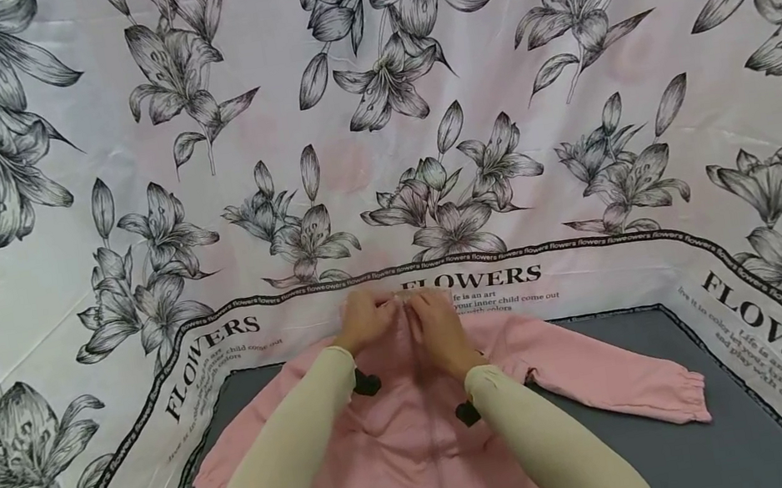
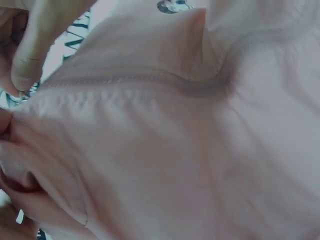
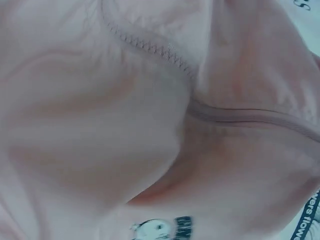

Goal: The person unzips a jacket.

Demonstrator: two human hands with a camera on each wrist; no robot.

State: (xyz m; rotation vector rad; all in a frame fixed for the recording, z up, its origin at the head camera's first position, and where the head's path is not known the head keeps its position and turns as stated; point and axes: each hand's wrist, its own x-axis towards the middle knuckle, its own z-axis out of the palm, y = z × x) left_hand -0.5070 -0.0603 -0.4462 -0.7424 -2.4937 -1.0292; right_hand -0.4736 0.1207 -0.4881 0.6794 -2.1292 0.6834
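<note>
The pink zip-up jacket (image 1: 419, 434) lies spread flat on the grey centre of the desk (image 1: 695, 451), its long axis running near to far: hem toward the person, collar at the far end, just over the edge of the flower-print cloth (image 1: 371, 112). The zipper (image 1: 431, 440) runs along that same line, straight up the middle between the forearms.

Both hands meet at the collar, at the far end of that zipper line. The left hand (image 1: 364, 320) and the right hand (image 1: 437, 326) sit close together, nearly touching, fingers curled on the pink fabric at either side of the zip's top. The left wrist view shows fingers pinching the fabric near the zipper (image 2: 150, 82); the right wrist view shows only fabric and seam, no fingers. Neither hand is clearly nearer.

One sleeve (image 1: 623, 378) stretches out to the right, its cuff well short of the grey patch's right edge. Open grey surface lies right of the body; the left sleeve reaches the patch's left border.
</note>
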